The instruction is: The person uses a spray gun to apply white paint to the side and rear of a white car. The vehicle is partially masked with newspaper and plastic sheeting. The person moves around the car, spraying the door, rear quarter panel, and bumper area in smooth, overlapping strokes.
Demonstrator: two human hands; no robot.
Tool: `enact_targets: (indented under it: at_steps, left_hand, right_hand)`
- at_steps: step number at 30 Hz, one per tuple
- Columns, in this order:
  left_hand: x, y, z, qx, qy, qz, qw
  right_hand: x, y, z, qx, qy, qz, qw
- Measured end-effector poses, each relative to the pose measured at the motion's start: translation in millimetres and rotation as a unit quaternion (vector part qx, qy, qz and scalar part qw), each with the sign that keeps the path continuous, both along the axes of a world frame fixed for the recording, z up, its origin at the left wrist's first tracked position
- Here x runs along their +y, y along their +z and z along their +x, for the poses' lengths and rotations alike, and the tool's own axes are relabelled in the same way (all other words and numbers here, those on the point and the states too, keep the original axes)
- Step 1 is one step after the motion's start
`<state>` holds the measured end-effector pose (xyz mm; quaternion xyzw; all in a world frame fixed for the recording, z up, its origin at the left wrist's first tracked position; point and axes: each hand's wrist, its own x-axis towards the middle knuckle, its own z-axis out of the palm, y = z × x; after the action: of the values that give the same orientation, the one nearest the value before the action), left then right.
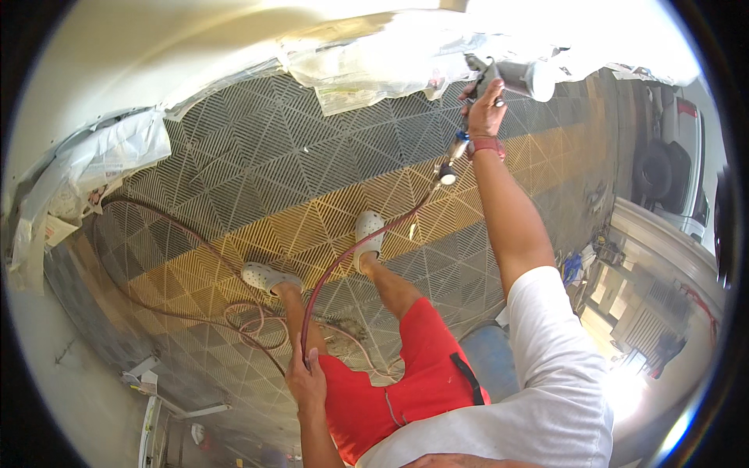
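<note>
At the upper right, my right hand (488, 117) is closed round the handle of a spray gun (485, 72) with a pale grey cup (530, 79). The gun is close to a white, brightly lit vehicle body (234, 31), whose lower edge is covered with masking plastic and paper (351, 74). A fitting with a round gauge (446, 175) hangs below the grip. From it a dark red air hose (353, 248) curves down to my left hand (306, 380), which is closed on it beside my thigh. My left fingers are partly hidden.
Patterned grey and yellow floor tiles (257, 148) lie underfoot. More hose (175, 222) loops across the floor at left, near masking paper (117, 160). A blue drum (490, 355) stands behind my leg. Another vehicle (686, 156) is at far right. A metal frame (148, 425) stands lower left.
</note>
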<state>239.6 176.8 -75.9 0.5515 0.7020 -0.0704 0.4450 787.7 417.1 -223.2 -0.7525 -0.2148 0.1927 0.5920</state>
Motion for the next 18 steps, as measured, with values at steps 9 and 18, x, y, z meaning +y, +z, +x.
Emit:
enact_targets:
  at_steps: [9, 18]
  left_hand:
    - [18.2, 9.9, 8.1, -0.009, 0.053, -0.033, 0.998]
    - [-12.4, 13.4, -106.1, 0.050, 0.049, 0.003, 0.998]
  right_hand:
    - [17.9, 32.3, 54.0, -0.016, -0.228, -0.011, 0.973]
    - [26.1, 0.7, -142.1, 0.032, 0.011, 0.034, 0.999]
